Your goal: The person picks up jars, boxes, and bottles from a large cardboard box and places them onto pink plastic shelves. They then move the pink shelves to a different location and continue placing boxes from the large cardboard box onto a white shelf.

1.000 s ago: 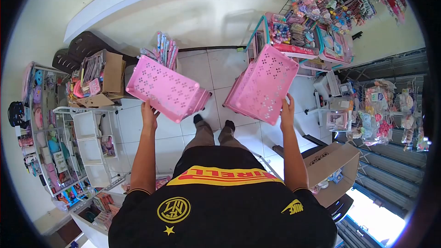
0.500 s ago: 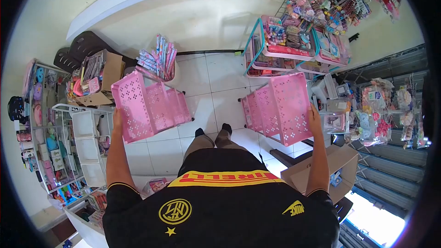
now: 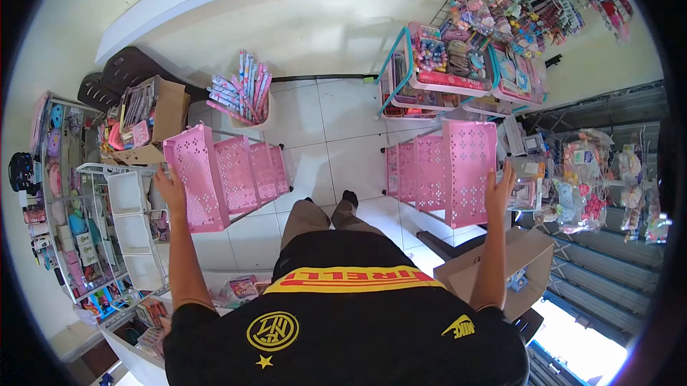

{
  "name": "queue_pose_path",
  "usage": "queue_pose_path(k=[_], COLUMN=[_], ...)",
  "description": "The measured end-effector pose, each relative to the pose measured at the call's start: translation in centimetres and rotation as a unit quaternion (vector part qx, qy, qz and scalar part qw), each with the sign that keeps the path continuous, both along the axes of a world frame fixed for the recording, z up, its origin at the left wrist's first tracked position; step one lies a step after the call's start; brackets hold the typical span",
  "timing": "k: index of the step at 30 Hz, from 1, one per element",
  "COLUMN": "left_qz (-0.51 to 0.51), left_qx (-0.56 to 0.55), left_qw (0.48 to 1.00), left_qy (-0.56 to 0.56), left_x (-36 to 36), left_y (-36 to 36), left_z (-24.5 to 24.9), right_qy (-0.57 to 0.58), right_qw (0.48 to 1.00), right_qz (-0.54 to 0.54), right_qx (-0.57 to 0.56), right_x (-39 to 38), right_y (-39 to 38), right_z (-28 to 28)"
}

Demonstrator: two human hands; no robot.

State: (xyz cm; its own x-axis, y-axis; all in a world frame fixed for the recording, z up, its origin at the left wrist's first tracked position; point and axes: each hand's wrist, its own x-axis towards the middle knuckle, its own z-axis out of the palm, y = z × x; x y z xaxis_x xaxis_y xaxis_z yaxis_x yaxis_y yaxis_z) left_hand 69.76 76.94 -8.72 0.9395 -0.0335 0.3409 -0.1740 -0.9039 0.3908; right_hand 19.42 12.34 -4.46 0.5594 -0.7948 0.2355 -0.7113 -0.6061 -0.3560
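Two pink tiered rolling carts stand on the floor in front of me, one to each side. My left hand is at the outer edge of the left pink cart, its fingers spread and stretched out beside the top tray. At the outer edge of the right pink cart, my right hand has its fingers extended and the thumb apart. Both carts have trays pierced with flower-shaped holes, metal legs and small dark casters. Nothing shows in the trays.
Between the carts lies a white tiled floor. A bin of wrapping-paper rolls stands by the wall. Beyond the right cart is a loaded trolley; an open cardboard box sits near my right arm. White trays flank my left arm.
Both hands have loosened from the cart edges and their fingers have spread. The left cart sits slightly farther left and lower in view, the right one slightly farther right and straighter.
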Motion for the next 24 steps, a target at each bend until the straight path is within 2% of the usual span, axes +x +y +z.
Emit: queue_pose_path(k=[1, 2, 3, 4, 5, 6, 7, 8, 9, 10, 11, 12, 14, 15, 16, 17, 18, 19, 20, 21, 22, 23, 24], left_qz=[-0.066, -0.133, -0.190, -0.246, -0.305, -0.367, -0.374, -0.412, -0.422, -0.488, -0.487, -0.456, -0.421, -0.372, -0.320, -0.315, -0.288, -0.259, -0.253, -0.318, -0.383, -0.352, -0.321], left_qx=[0.006, 0.012, -0.009, -0.031, -0.083, -0.098, -0.083, -0.068, -0.011, 0.157, 0.150, 0.107, 0.056, 0.059, 0.061, 0.055, 0.073, 0.088, 0.077, 0.046, 0.016, 0.000, -0.012], left_qw=[0.996, 0.984, 0.978, 0.967, 0.948, 0.917, 0.902, 0.878, 0.850, 0.776, 0.776, 0.795, 0.814, 0.824, 0.833, 0.836, 0.819, 0.800, 0.806, 0.780, 0.753, 0.749, 0.748], left_qy=[-0.061, -0.122, -0.089, -0.055, 0.043, 0.126, 0.199, 0.234, 0.314, 0.368, 0.372, 0.384, 0.396, 0.424, 0.448, 0.447, 0.491, 0.533, 0.530, 0.536, 0.536, 0.562, 0.581], left_x=[-2.0, -3.7, -5.7, -7.8, -9.7, -11.3, -13.6, -15.7, -17.5, -18.7, -18.9, -18.9, -17.6, -16.4, -15.4, -14.8, -14.4, -14.1, -14.3, -15.0, -14.5, -14.0, -14.1], left_y=[-3.7, -7.1, -10.2, -12.8, -14.5, -16.7, -17.3, -17.2, -17.2, -16.6, -16.4, -16.6, -17.1, -16.9, -16.8, -16.9, -16.9, -17.2, -17.1, -16.7, -17.4, -19.1, -19.9], left_z=[3.2, 5.2, 6.3, 6.7, 5.3, 4.3, 0.0, -4.5, -6.8, -9.4, -9.4, -9.6, -10.8, -11.4, -12.0, -11.8, -11.3, -10.7, -10.3, -10.3, -10.2, -6.0, -5.3], right_qy=[-0.048, -0.072, -0.094, -0.106, -0.111, -0.052, -0.005, 0.062, 0.187, 0.239, 0.291, 0.300, 0.268, 0.275, 0.256, 0.236, 0.239, 0.292, 0.343, 0.392, 0.401, 0.412, 0.418], right_qw=[0.997, 0.997, 0.991, 0.973, 0.946, 0.897, 0.891, 0.840, 0.797, 0.759, 0.717, 0.717, 0.813, 0.810, 0.836, 0.859, 0.858, 0.794, 0.720, 0.639, 0.630, 0.618, 0.616], right_qz=[0.011, 0.013, 0.014, 0.060, 0.154, 0.175, 0.251, 0.306, 0.347, 0.349, 0.349, 0.349, 0.367, 0.369, 0.339, 0.309, 0.316, 0.367, 0.413, 0.452, 0.483, 0.512, 0.520], right_qx=[-0.060, 0.014, 0.089, 0.196, 0.263, 0.403, 0.378, 0.444, 0.457, 0.495, 0.528, 0.524, 0.365, 0.363, 0.348, 0.333, 0.328, 0.387, 0.439, 0.484, 0.458, 0.432, 0.420], right_x=[2.3, 5.2, 7.9, 9.2, 10.3, 11.4, 11.8, 9.9, 10.0, 10.8, 11.9, 12.8, 14.8, 15.8, 17.2, 18.6, 19.6, 20.6, 21.7, 22.9, 22.9, 22.6, 23.9], right_y=[1.4, 3.9, 6.9, 9.0, 11.2, 13.6, 15.9, 17.7, 19.2, 19.9, 20.2, 20.1, 19.6, 19.3, 18.7, 18.1, 17.3, 16.0, 14.7, 13.4, 13.5, 13.7, 12.8], right_z=[1.2, 2.5, 3.2, 1.2, -1.6, -4.9, -9.6, -16.6, -16.3, -16.7, -16.8, -16.8, -16.9, -16.9, -17.0, -17.1, -16.8, -16.1, -15.2, -14.4, -13.9, -13.7, -13.7])
